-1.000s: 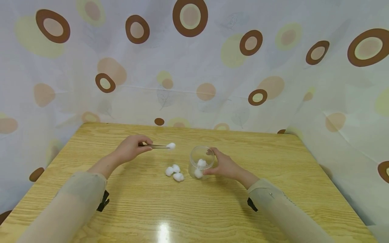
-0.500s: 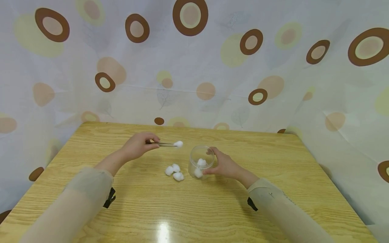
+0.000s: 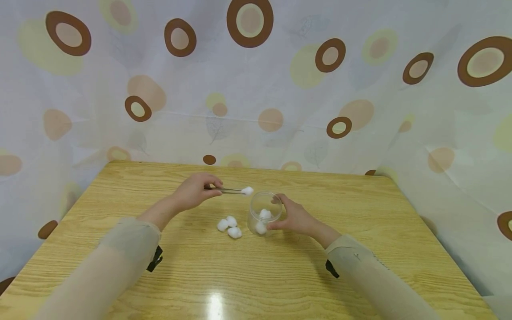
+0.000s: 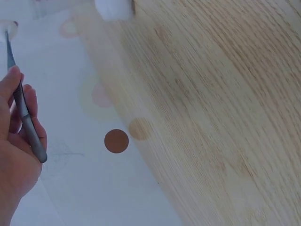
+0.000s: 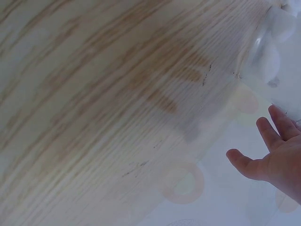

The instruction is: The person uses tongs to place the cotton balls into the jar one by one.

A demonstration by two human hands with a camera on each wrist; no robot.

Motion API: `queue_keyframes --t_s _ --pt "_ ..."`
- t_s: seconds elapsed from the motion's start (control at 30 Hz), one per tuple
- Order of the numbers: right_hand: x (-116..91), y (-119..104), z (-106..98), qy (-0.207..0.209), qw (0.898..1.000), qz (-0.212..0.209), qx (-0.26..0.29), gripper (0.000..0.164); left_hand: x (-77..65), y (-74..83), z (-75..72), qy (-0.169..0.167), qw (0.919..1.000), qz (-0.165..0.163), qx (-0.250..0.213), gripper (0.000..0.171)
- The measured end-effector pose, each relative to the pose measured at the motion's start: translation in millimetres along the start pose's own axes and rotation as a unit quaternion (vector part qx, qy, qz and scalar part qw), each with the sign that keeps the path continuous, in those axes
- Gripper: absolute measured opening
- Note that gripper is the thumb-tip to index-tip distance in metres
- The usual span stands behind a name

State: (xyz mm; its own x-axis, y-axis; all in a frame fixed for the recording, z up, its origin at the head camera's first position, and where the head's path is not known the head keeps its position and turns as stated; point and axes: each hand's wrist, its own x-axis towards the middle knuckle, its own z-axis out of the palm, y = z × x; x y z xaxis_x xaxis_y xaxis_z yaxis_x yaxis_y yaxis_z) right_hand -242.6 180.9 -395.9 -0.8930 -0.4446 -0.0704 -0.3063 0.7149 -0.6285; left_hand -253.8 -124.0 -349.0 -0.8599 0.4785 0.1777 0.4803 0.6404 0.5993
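Note:
In the head view, my left hand (image 3: 196, 192) pinches a pair of metal tweezers (image 3: 231, 190) between thumb and fingers. A white cotton ball (image 3: 247, 190) is caught in the tweezer tips, just left of the jar's rim and above the table. The tweezers (image 4: 29, 127) also show in the left wrist view, their rear end along the palm. My right hand (image 3: 298, 218) holds the clear jar (image 3: 253, 218) from its right side, thumb in front and fingers behind. Inside the upright, lidless jar lie cotton balls (image 3: 265, 214). The right wrist view shows only part of the jar (image 5: 263, 61).
Three loose cotton balls (image 3: 234, 232) lie close together on the wooden table (image 3: 256, 275), left of the jar. A patterned curtain (image 3: 240, 89) hangs behind the table and along both sides.
My left hand has moved to the right, bringing the tweezers and cotton ball close to the jar. The right hand, the jar and the loose cotton balls have stayed in place.

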Motion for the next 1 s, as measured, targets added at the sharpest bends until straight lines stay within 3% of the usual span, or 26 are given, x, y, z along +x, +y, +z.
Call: queue_keyframes --t_s 0.53,1.0 --pt "1.6 3.2 1.4 0.001 1.000 0.004 0.000 0.091 17.4 17.3 17.4 -0.028 0.9996 0.006 0.007 0.020" --pt "0.8 1.8 0.5 -0.005 1.000 0.012 0.005 0.092 23.8 20.0 26.6 -0.040 0.9992 -0.001 0.006 0.019"
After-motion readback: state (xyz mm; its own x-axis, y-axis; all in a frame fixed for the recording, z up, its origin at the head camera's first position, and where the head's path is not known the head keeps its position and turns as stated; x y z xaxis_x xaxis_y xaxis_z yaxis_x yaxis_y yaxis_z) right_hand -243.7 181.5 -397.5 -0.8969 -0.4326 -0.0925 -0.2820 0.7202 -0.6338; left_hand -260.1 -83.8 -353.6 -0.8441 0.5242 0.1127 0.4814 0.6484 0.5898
